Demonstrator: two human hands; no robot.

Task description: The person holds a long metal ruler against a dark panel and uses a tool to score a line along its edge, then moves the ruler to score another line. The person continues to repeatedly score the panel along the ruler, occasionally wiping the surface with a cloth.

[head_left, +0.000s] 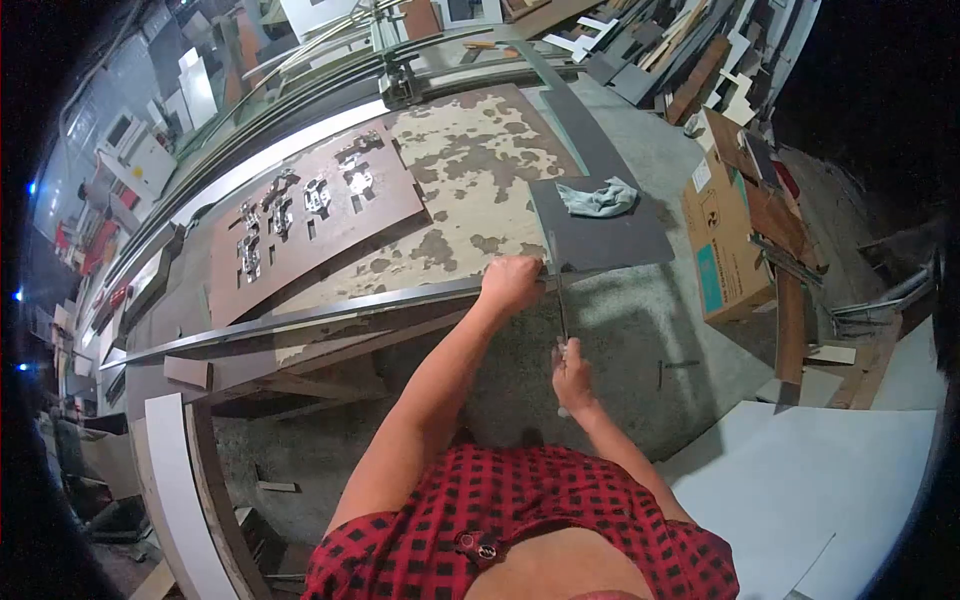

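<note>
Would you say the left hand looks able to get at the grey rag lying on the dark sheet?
Probably yes. The left hand rests at the bench edge beside the dark sheet, and nothing stands between it and the grey rag. It seems busy steadying the work, though.

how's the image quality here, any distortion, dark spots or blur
Head view: strong fisheye, so the metal strip bows and black vignette fills the corners; workbench evenly lit; floor beneath dim; left hand and right hand slightly soft; background clutter blurred.

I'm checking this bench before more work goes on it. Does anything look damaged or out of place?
Yes: the bench top has its surface layer peeled away in large ragged patches, and a crumpled rag lies on the dark sheet.
</note>
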